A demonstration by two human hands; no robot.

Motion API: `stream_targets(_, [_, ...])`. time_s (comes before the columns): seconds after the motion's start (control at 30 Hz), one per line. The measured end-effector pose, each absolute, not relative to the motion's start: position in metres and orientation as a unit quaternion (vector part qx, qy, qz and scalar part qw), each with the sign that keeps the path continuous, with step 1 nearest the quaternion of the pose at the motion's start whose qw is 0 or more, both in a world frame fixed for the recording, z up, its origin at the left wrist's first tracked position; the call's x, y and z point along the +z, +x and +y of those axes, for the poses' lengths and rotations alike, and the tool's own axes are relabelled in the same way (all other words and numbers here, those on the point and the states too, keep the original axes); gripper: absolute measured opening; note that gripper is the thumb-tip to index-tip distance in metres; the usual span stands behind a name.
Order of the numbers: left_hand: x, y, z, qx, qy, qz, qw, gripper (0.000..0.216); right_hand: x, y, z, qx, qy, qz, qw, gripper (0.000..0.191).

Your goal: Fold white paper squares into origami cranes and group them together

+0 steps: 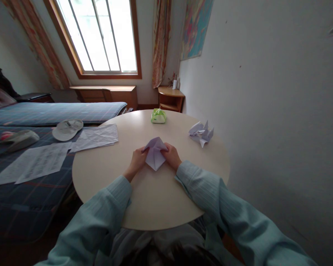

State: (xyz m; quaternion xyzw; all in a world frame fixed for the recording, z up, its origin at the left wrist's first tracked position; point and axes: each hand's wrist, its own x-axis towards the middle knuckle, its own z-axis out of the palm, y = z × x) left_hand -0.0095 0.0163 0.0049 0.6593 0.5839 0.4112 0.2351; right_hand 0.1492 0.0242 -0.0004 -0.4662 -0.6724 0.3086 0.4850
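Between my two hands is a folded sheet of pale purple-white paper (155, 155), creased down its middle, with one point towards me and another away. My left hand (139, 158) grips its left edge, fingers closed on it. On the opposite edge, my right hand (171, 155) is closed in the same way; the fingertips of both hands are partly hidden by the paper. To the right on the round table (100, 173) lie several folded paper shapes (202, 133) in a small heap, their points sticking up.
A green tissue pack (158, 116) stands near the table's far edge. White paper sheets (100, 136) lie across the table's left edge. Beyond them are a cap (67, 129) and printed sheets (41, 161) on the bed (24, 210). A wall (272, 122) rises close on the right.
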Motion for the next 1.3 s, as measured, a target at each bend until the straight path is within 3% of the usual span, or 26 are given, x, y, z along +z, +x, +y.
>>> stream_targets(0.27, [-0.005,-0.012,0.023,0.492,0.579,0.528,0.381,0.025,-0.008,0.151,0.032,0.346,-0.459,-0.607,0.548,0.028])
stream_targets(0.47, [0.002,-0.007,0.019,0.524,0.497,0.457,0.519,0.036,-0.007,0.152,0.034,0.393,-0.448,-0.567,0.569,0.025])
stream_targets(0.93, [0.013,-0.003,0.014,0.573,0.410,0.364,0.609,0.025,0.005,0.151,0.026,0.606,-0.364,-0.447,0.548,0.015])
stream_targets(1.07, [0.017,-0.004,0.011,0.575,0.410,0.338,0.622,0.028,0.011,0.152,0.022,0.631,-0.333,-0.428,0.554,0.026])
stream_targets(1.2, [0.020,-0.007,0.011,0.571,0.412,0.340,0.624,0.036,0.014,0.154,0.023,0.630,-0.342,-0.432,0.548,0.050])
stream_targets(1.3, [0.023,-0.008,0.010,0.562,0.416,0.353,0.622,0.049,0.014,0.156,0.025,0.625,-0.360,-0.436,0.539,0.049])
